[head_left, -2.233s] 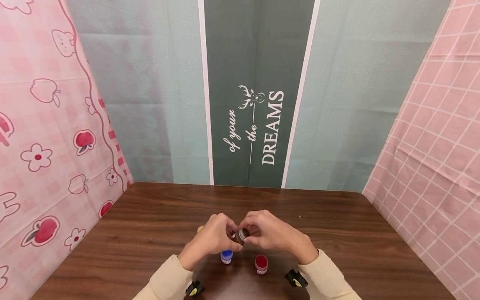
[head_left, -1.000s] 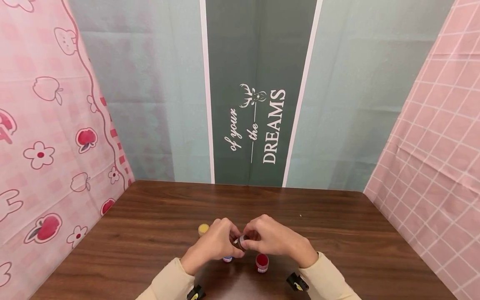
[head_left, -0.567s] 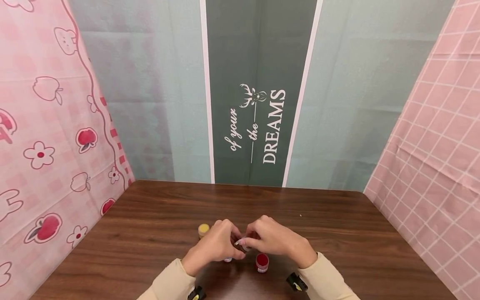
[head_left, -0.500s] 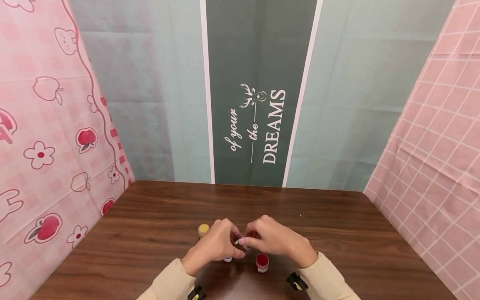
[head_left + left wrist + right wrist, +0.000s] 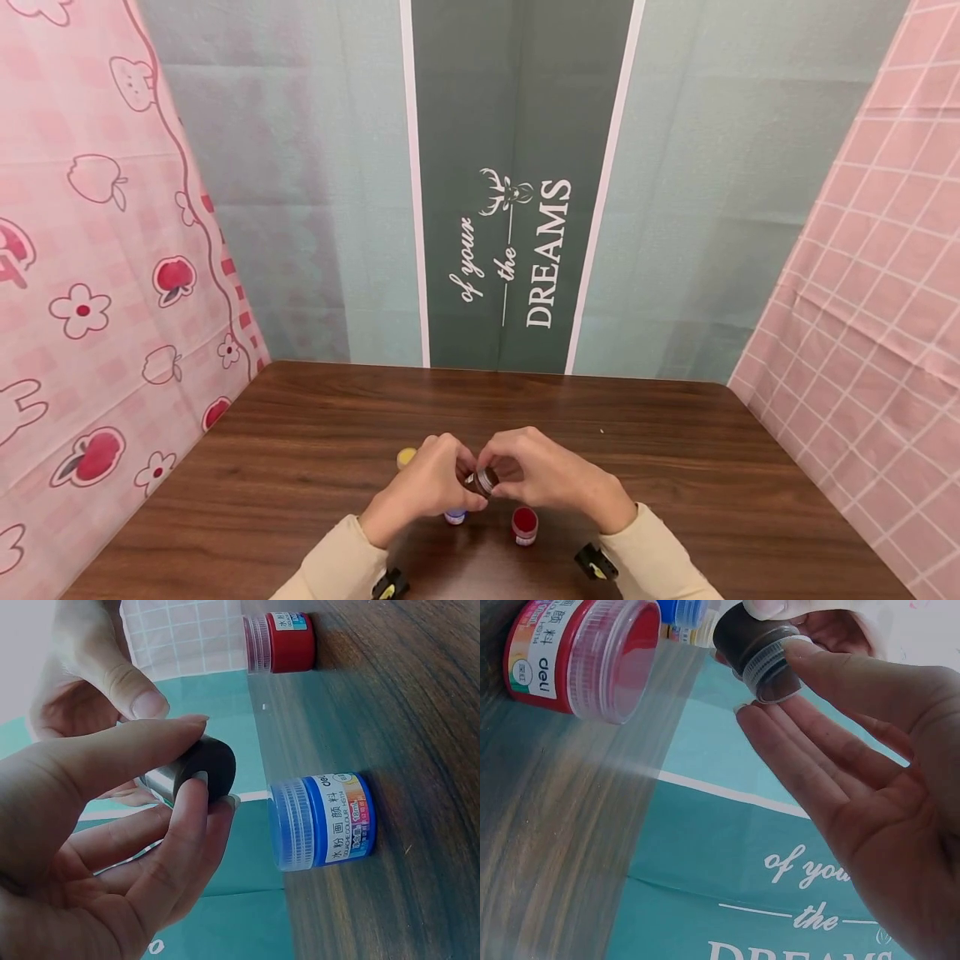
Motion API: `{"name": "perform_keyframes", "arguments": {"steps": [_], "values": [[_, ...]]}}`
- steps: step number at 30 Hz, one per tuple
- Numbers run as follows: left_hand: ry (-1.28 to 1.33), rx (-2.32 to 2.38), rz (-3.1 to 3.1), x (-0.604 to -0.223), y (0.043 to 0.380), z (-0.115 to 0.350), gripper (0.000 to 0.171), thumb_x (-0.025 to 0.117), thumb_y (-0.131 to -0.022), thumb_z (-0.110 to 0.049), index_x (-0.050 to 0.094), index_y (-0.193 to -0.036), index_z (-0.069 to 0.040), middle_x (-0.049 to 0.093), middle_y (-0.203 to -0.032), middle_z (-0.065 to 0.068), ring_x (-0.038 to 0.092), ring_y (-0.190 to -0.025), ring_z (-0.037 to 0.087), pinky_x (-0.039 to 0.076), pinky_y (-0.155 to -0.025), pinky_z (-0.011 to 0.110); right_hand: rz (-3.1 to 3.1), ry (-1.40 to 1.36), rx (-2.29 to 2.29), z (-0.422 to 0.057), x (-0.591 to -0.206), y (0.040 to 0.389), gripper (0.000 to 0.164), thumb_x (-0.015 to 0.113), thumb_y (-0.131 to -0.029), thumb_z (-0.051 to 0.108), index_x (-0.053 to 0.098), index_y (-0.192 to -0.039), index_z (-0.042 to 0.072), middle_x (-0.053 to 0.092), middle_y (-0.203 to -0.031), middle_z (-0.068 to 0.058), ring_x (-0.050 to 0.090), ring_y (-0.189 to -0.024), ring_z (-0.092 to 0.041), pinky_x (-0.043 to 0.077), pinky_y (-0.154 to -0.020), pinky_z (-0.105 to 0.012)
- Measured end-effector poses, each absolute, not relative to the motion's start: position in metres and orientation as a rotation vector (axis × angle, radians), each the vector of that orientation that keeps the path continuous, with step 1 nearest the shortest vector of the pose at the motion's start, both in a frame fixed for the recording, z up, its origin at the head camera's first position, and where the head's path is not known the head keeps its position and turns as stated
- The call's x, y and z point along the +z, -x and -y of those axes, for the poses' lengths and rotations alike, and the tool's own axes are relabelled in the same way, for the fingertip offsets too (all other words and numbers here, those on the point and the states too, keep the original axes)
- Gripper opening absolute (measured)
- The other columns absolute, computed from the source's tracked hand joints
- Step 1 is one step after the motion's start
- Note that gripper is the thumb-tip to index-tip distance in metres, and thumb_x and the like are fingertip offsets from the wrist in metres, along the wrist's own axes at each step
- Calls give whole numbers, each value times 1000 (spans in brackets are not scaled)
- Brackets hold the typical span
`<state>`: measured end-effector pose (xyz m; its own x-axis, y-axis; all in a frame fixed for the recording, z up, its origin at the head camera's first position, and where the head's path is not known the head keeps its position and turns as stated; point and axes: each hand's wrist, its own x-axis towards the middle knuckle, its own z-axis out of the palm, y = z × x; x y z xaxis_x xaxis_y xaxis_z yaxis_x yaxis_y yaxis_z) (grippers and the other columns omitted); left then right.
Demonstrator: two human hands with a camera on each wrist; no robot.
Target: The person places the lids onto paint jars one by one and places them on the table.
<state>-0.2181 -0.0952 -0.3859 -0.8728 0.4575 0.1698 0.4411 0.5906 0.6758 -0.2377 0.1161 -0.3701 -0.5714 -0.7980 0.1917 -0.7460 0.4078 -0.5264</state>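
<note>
Near the table's front my left hand (image 5: 427, 479) grips a small dark paint jar (image 5: 742, 634) by its body, thumb on one side and fingers on the other. The jar lies tilted in the air, its clear ribbed lid (image 5: 774, 671) facing my right hand (image 5: 547, 471). In the right wrist view, my right thumb and fingertips pinch that lid, which sits on the jar. Below the hands a blue paint jar (image 5: 341, 817) stands upright with a clear lid. To its right is a red paint jar (image 5: 525, 525), also lidded.
A yellow paint jar (image 5: 406, 457) stands behind my left hand, partly hidden by it. The brown wooden table (image 5: 637, 450) ends at a green cloth backdrop (image 5: 675, 250). Pink patterned cloths hang at both sides. A tiny white speck (image 5: 602, 431) lies on the tabletop.
My right fingers have shifted on the lid, and the jar's lid end has turned into clearer view. The left hand has moved slightly, baring more of the blue jar and covering more of the yellow one.
</note>
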Motion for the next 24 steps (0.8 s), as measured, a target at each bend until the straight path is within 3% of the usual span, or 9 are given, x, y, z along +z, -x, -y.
{"name": "perform_keyframes", "arguments": {"steps": [7, 15, 24], "values": [[-781, 1182, -2776, -386, 218, 96, 17, 93, -69, -13, 80, -80, -9, 77, -72, -4, 60, -63, -3, 51, -57, 19, -2592, 1461, -859, -115, -369, 238, 24, 81, -84, -1, 74, -105, 9, 72, -100, -1, 72, -91, -8, 63, -81, -28], [-777, 1179, -2770, -385, 216, 95, 16, 93, -70, -12, 79, -78, -9, 75, -68, -5, 59, -59, -2, 49, -54, 19, -2617, 1398, -854, -115, -369, 237, 20, 79, -87, 4, 76, -106, 8, 72, -97, 0, 69, -86, -1, 59, -78, -19], [-819, 1192, -2767, -386, 216, 94, 15, 92, -70, -12, 79, -76, -10, 74, -65, -6, 57, -56, -3, 47, -52, 19, -2671, 1371, -799, -114, -370, 237, 10, 76, -91, 12, 77, -101, 9, 75, -92, 3, 64, -77, 6, 60, -71, -23]]}}
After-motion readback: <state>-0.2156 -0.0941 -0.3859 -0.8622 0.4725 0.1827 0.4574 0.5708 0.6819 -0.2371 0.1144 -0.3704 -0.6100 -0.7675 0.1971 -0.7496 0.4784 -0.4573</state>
